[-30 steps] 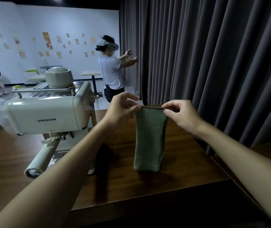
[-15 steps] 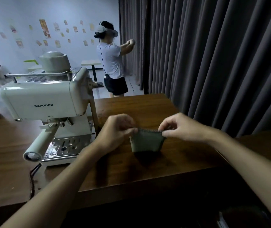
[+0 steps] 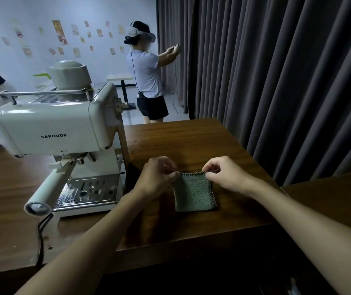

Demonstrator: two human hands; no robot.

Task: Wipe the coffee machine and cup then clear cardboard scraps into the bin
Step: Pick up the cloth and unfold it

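Lowered from its hanging stretch, the green cloth (image 3: 193,193) now lies folded flat on the table (image 3: 191,141) just right of the coffee machine (image 3: 49,128), the left hand (image 3: 159,177) and right hand (image 3: 226,175) each pinching a far corner. To fold it well, both corners should probably stay level and be pressed down together, keeping the pad square. Counted: one cloth, one machine, one apparent cup (image 3: 70,75) on its top; no scraps or bin show.

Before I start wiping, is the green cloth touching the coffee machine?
Apart. The head view shows wooden table between the cloth and the coffee machine.
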